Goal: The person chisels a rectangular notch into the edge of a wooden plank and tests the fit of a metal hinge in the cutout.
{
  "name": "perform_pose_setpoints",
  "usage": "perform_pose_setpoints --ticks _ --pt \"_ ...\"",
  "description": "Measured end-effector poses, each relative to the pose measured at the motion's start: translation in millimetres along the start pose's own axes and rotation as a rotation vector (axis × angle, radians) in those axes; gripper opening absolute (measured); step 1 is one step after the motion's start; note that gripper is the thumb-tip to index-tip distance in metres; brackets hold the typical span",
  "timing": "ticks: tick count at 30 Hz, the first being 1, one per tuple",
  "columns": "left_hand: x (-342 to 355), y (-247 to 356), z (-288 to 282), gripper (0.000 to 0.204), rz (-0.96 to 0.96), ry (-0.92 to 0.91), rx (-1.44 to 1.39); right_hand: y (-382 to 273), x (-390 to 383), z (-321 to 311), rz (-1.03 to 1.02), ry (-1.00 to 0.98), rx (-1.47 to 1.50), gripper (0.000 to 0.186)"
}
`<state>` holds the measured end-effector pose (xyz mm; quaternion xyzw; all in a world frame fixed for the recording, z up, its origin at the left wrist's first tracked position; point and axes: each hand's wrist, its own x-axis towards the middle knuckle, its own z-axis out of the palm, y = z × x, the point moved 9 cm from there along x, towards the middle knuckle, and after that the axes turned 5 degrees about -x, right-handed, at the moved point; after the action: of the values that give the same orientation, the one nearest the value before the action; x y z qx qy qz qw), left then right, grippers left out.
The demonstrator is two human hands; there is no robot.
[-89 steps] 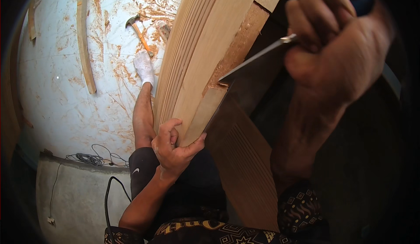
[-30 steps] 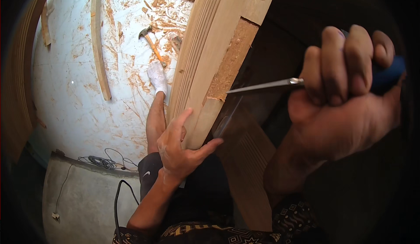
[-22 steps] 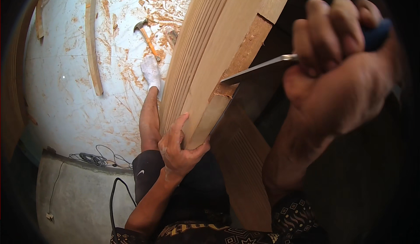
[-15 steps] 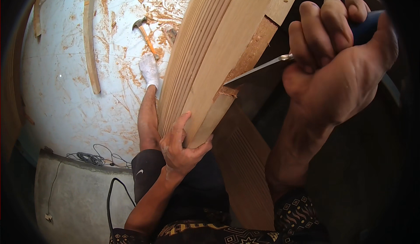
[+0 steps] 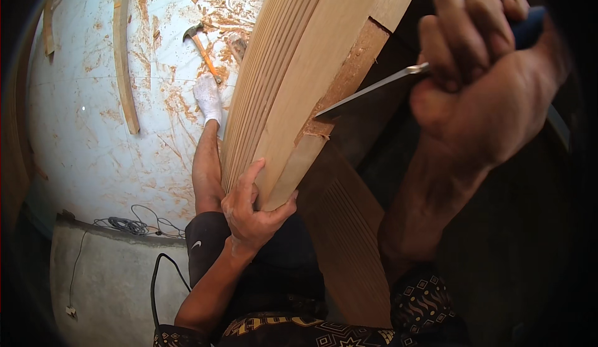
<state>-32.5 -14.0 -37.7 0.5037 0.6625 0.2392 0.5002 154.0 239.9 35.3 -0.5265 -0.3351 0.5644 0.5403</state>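
A long wooden board (image 5: 299, 67) with a grooved face runs from my lap toward the far side. My left hand (image 5: 256, 213) grips its near end, thumb and fingers on opposite sides. Cut into its right edge is a rough-floored recess (image 5: 356, 67). My right hand (image 5: 483, 85) is wrapped round the blue handle (image 5: 528, 28) of a chisel, raised to the right of the board. The narrow steel blade (image 5: 370, 90) slants down, its tip at the recess near its close end. A ragged wood sliver (image 5: 316, 135) clings to that end.
A claw hammer (image 5: 202, 49) lies on the shaving-strewn pale floor beside my socked foot (image 5: 208, 98). Left of it rests a wooden strip (image 5: 124, 60). A coiled cable (image 5: 129, 225) lies by a concrete ledge (image 5: 118, 278). Another grooved board (image 5: 349, 235) stands below right.
The chisel tip has shifted slightly away from the recess's near end, where more rough wood shows. My right hand has tilted a little. The left hand keeps its hold.
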Motion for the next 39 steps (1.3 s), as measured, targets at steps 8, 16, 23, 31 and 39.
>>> perform_pose_setpoints --ticks 8,16,23,31,39 --pt "-0.6 -2.2 2.9 0.077 -0.043 -0.040 0.022 2.5 0.2 -1.6 0.005 0.003 -0.004 0.039" --pt "-0.3 -2.9 0.5 0.078 -0.035 -0.024 0.011 6.6 0.6 -1.1 0.023 0.003 0.007 0.039" --pt "-1.7 -6.0 0.5 0.078 -0.065 -0.041 0.026 10.1 1.6 -0.1 0.026 0.005 0.015 0.038" --pt "0.7 -0.8 -1.3 0.078 0.021 0.022 -0.005 15.4 2.2 5.2 0.026 0.007 0.010 0.038" --pt "-0.3 -3.4 -0.7 0.077 -0.004 0.000 0.003 16.6 3.4 3.6 0.060 -0.001 0.019 0.038"
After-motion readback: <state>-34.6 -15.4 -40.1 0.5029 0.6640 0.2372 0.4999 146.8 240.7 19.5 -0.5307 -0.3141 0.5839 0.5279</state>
